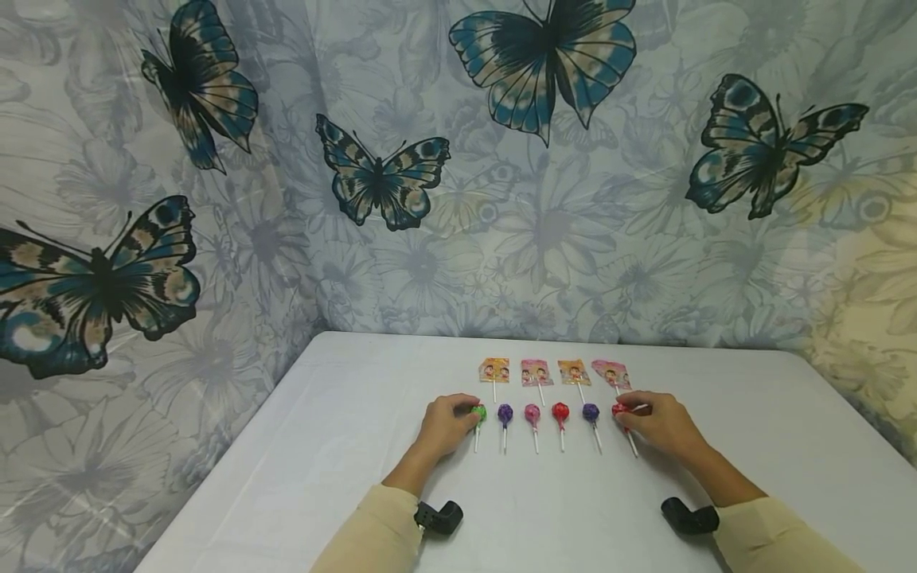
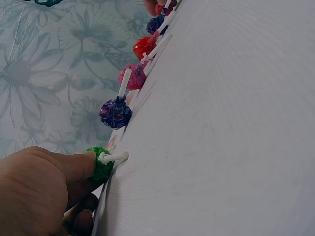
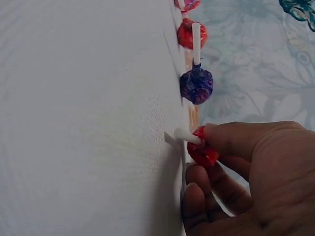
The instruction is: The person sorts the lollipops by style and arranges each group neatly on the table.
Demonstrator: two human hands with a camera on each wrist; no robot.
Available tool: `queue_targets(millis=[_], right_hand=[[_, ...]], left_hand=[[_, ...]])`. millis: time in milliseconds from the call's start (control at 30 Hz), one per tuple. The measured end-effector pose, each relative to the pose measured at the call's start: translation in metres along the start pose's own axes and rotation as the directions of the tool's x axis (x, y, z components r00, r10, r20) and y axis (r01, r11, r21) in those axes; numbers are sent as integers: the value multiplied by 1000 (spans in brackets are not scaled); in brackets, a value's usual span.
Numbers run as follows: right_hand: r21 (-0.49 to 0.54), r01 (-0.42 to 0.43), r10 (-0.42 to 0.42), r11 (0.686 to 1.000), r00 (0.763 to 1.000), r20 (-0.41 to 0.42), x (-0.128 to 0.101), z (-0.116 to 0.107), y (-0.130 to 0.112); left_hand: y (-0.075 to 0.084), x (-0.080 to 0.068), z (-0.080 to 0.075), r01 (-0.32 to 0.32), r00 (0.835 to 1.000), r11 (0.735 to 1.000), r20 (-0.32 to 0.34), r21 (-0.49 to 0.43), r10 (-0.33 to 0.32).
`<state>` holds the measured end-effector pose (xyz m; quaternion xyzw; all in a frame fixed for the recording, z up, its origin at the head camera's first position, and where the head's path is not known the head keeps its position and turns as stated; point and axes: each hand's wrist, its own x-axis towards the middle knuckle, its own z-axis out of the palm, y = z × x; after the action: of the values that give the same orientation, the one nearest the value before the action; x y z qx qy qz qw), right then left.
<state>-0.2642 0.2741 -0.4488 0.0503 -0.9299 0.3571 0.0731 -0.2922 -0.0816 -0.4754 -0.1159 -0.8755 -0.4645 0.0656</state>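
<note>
Six round wrapped lollipops lie in a row on the white table (image 1: 344,477), sticks pointing toward me. My left hand (image 1: 457,419) pinches the green lollipop (image 1: 478,412) at the row's left end; in the left wrist view a fingertip of the left hand (image 2: 74,169) presses on the green lollipop (image 2: 102,166), with other fingers curled under it. At the right end, my right hand (image 1: 637,415) pinches the red lollipop (image 1: 619,408); in the right wrist view the right hand (image 3: 236,147) has its thumb over the red lollipop (image 3: 203,151).
Between the hands lie a purple (image 1: 505,412), a pink (image 1: 532,413), a red (image 1: 560,411) and another purple lollipop (image 1: 591,411). Behind them is a row of several flat packaged lollipops (image 1: 536,372). A butterfly-print curtain (image 1: 458,199) hangs behind the table.
</note>
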Motion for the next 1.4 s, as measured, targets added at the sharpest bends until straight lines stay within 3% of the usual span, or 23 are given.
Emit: queue_targets(millis=[1000, 1400], right_hand=[[-33, -39, 38, 999, 999, -10, -2, 4, 2], [-19, -13, 12, 1000, 1000, -23, -3, 3, 1]], left_hand=[[1, -2, 1, 6, 1000, 1000, 1, 7, -6], [1, 0, 0, -3, 1000, 1000, -7, 18, 3]])
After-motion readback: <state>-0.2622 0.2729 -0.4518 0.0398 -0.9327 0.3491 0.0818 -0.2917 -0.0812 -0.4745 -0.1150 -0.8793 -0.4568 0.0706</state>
